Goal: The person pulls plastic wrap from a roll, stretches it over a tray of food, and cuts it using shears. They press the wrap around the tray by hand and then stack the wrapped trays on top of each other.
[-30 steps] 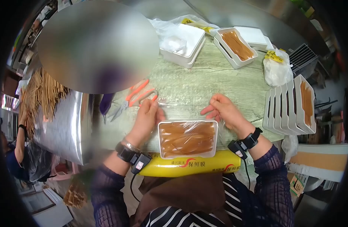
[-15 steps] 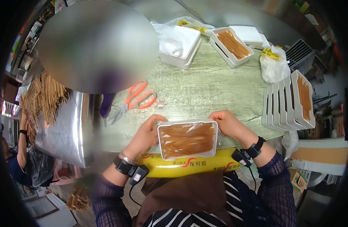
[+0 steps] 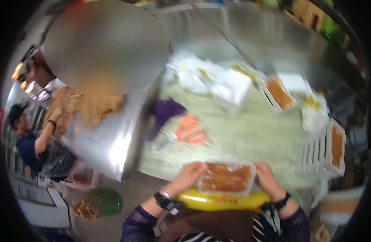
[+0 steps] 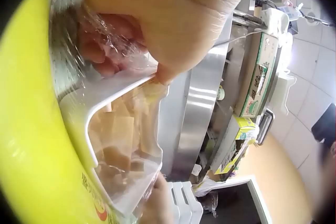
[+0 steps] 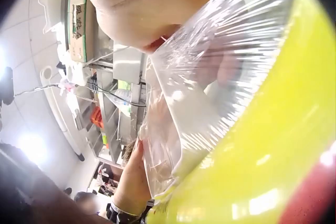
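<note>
A white tray of brown strips (image 3: 227, 178) sits against the yellow film roll (image 3: 221, 200) at the table's near edge. The left hand (image 3: 189, 176) grips its left end; in the left wrist view that hand (image 4: 157, 19) has the thumb at the tray's rim (image 4: 113, 91) and the curled fingers under clear film. On the right end, the right hand (image 3: 268, 179) pinches the rim. Stretched clear film (image 5: 210, 50) runs from the right hand (image 5: 147, 8) over the tray wall (image 5: 184, 113) toward the yellow roll (image 5: 273, 145) in the right wrist view.
Orange-handled scissors (image 3: 190, 130) and a purple cloth (image 3: 166, 113) lie at the left of the table. Several filled or stacked trays (image 3: 320, 151) stand at the right, another filled tray (image 3: 279, 95) at the back. A person (image 3: 29, 139) is beside the metal surface at far left.
The head view has swung, so the scene sits lower and further right. Both hands, apart from the tray's sides a second ago, have closed on its ends.
</note>
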Tool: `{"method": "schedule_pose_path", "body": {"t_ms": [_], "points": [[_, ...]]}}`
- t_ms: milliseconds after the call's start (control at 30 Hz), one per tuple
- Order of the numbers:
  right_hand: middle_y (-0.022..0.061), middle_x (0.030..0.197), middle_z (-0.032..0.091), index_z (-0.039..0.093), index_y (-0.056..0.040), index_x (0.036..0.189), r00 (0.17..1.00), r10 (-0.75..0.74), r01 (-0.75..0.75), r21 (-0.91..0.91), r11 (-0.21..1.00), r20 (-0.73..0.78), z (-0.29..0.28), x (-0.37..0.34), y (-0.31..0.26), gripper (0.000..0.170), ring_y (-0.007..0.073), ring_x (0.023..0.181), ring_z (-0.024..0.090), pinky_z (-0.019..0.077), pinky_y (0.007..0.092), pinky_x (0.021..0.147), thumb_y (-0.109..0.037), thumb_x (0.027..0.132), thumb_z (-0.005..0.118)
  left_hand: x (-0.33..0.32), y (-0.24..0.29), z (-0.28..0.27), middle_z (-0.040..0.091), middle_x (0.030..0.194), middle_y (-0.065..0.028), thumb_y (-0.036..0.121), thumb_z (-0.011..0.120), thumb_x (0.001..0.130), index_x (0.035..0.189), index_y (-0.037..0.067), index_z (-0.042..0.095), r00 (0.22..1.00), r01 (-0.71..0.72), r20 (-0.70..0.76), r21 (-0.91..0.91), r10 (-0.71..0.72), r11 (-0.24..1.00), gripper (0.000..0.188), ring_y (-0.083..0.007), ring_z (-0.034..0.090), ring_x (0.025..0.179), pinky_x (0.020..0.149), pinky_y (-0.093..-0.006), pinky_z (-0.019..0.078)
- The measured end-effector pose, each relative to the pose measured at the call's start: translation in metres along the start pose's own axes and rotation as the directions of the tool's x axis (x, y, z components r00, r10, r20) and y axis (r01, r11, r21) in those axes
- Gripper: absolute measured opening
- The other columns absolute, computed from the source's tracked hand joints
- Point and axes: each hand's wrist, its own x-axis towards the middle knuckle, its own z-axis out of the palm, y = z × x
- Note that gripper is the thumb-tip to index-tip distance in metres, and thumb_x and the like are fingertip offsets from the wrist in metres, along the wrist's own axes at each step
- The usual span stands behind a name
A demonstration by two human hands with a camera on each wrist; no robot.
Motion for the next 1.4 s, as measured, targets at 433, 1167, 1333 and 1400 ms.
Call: {"method": "schedule_pose_path", "body": {"t_ms": [433,1167,1333,1400], "points": [[0.0057,0.100,0.066,0.060,0.0020,0.107,0.994,-0.054,0.074,0.235,0.969,-0.090,0.022,-0.006,-0.001,0.039,0.0113,0.090,0.060,0.0471,0.0260,0.082,-0.035,0.101,0.048,0.000,0.017,0.004,0.064,0.090,-0.0144,0.047,0.039,0.101,0.102,-0.003,0.061,0.991,-0.090,-0.087,0.089,0.098,0.992,0.055,-0.0267,0.060,0.081,0.079,-0.0376,0.0460],[-0.0007,0.082,0.060,0.064,-0.0004,0.090,0.967,0.000,-0.045,0.173,0.984,0.254,0.044,-0.087,-0.057,0.051,0.0069,0.076,0.052,0.0444,0.0251,0.068,-0.047,0.099,0.048,-0.074,0.060,-0.012,0.063,0.116,-0.0111,0.038,0.043,0.102,0.124,-0.001,0.056,0.988,-0.124,0.082,-0.127,0.135,0.984,0.047,-0.0178,0.061,0.104,0.089,-0.0319,0.0494],[0.0011,0.076,0.059,0.062,0.0005,0.085,0.967,0.040,-0.034,-0.028,0.999,0.252,0.044,-0.090,-0.063,0.051,0.0097,0.065,0.053,0.0443,0.0260,0.060,-0.045,0.100,0.045,-0.057,0.113,0.006,0.066,0.112,-0.0085,0.022,0.049,0.100,0.126,-0.002,0.056,0.878,-0.127,0.476,0.118,0.056,0.985,0.036,-0.0130,0.059,0.104,0.091,-0.0299,0.0467],[0.0028,0.074,0.059,0.061,0.0007,0.089,0.968,-0.051,0.082,-0.115,0.990,0.247,0.037,-0.097,-0.075,0.049,0.0096,0.063,0.054,0.0446,0.0255,0.059,-0.044,0.101,0.044,-0.058,0.114,0.012,0.065,0.114,-0.0077,0.021,0.050,0.100,0.130,-0.002,0.054,0.827,-0.027,0.561,0.102,-0.035,0.994,0.037,-0.0111,0.057,0.107,0.093,-0.0281,0.0445]]}}
